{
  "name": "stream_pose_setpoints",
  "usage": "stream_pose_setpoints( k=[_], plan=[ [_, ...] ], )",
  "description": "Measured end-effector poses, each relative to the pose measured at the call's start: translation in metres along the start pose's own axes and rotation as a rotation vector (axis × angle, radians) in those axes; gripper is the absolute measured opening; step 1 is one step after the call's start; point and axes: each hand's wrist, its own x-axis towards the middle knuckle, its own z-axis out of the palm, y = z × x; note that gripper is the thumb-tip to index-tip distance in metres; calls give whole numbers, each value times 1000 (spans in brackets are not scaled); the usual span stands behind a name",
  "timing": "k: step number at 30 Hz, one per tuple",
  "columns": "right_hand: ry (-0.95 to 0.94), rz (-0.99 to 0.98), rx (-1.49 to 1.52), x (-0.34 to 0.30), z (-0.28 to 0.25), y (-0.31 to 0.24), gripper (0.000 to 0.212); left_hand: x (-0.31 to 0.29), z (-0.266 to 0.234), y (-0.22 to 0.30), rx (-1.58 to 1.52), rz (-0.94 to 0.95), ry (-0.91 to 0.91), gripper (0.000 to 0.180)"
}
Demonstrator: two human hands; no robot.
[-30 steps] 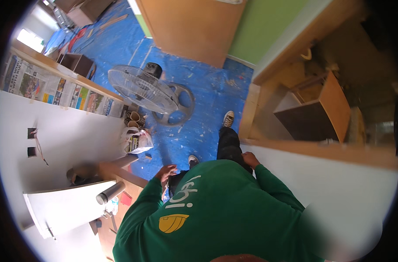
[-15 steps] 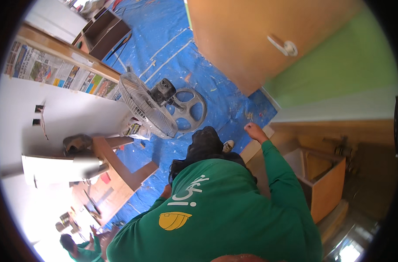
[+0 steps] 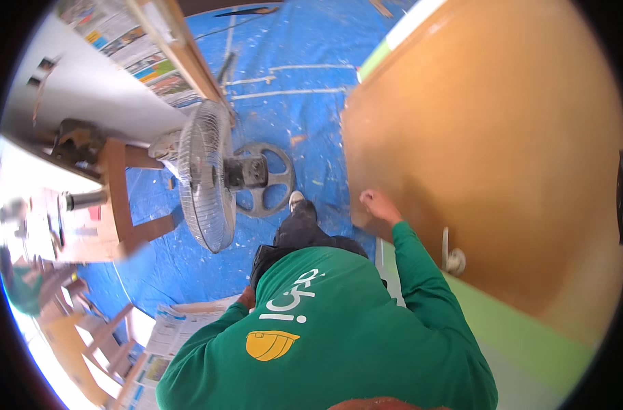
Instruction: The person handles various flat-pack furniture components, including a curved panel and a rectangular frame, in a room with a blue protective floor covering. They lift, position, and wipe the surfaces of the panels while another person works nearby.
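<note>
My right hand (image 3: 380, 207) is held out ahead on the right in front of the wooden door (image 3: 503, 137), its fingers curled closed. Whether anything small is inside them is hidden. At my left side, close against the hip, my left hand (image 3: 248, 297) shows only in part, with its fingers out of sight. Ahead and to the left is a dusty standing fan (image 3: 209, 178) with a wire cage and a round spoked base (image 3: 287, 181). One of my shoes (image 3: 296, 198) is beside that base. A pale lever handle (image 3: 451, 258) sits on the door.
Blue sheeting (image 3: 311, 130), speckled with paint, covers the floor. Wooden furniture parts (image 3: 120, 198) stand left of the fan. Newspaper (image 3: 188, 335) lies at the lower left, close to wooden frames (image 3: 103, 335). A person in green (image 3: 23, 287) is at the far left edge.
The view has turned right and moved forward, with the door now larger and closer and the fan further left. The open wooden box at right has left view. My right hand stays closed.
</note>
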Motion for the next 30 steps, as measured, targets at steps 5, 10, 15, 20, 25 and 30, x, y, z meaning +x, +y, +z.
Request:
stream_pose_setpoints(
  k=[5, 10, 15, 20, 25, 30],
  plan=[
    [-93, 171, 181, 49, -37, 12, 26, -15, 52, 52, -153, 13, 59, 17],
    [-259, 313, 104, 156, -62, -8, 34, -13, 89, 139, -336, 2, 143, 16],
    [-458, 64, -454, 310, -98, -16, 39, -1, 86, 266, -453, 66, 195, 15],
    [-427, -600, -557, 456, -150, -122, 31, -4, 84, 393, -559, 140, 248, 14],
    [-347, -230, 86, 534, -222, -238, 30, 17, 85, 487, -604, 167, 247, 13],
    [-288, -58, 43, 615, -269, -233, 31, 50, 79, 573, -604, 139, 193, 12]
  ],
)
